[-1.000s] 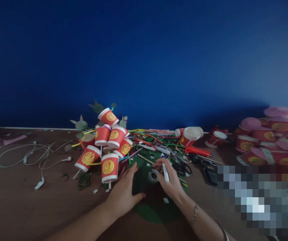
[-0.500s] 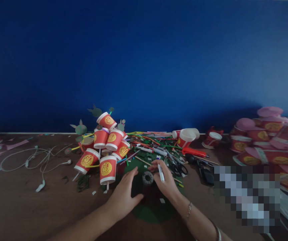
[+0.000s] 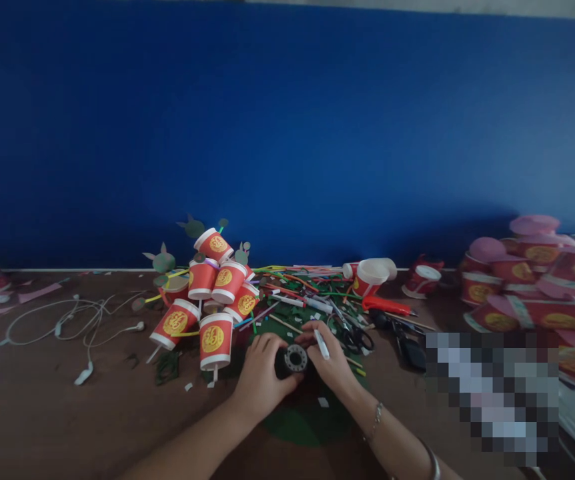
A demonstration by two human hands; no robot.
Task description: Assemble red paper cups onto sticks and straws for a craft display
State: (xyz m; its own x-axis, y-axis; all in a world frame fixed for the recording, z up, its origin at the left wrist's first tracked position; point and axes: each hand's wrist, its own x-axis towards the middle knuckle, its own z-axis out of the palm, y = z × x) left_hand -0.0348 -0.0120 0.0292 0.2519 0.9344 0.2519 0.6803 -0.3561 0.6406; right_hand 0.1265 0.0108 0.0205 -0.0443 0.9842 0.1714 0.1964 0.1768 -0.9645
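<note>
My left hand [image 3: 261, 373] is curled around a dark cylinder [image 3: 296, 359] that has a grey ring-shaped top with small holes. The thumb is at its near side and the fingers at its left. On the right, my right hand [image 3: 331, 357] keeps a white marker [image 3: 321, 345] between its fingers. Its fingertips are close to the cylinder's far right side; whether they touch it I cannot tell. Under both hands lies dark green paper [image 3: 300, 427], part of it hidden by them.
Red paper cups [image 3: 216, 340] with paper figures are stacked at the left. White earphones [image 3: 85, 373] lie farther left. Scissors [image 3: 357, 337], straws and scraps lie beyond my hands. A red glue gun [image 3: 387, 305] and pink-and-red cup pieces [image 3: 542, 253] are at the right.
My left hand has moved right and closed around the dark cylinder; before, it was spread apart from it. The right hand with the marker has hardly moved. The view has tilted slightly.
</note>
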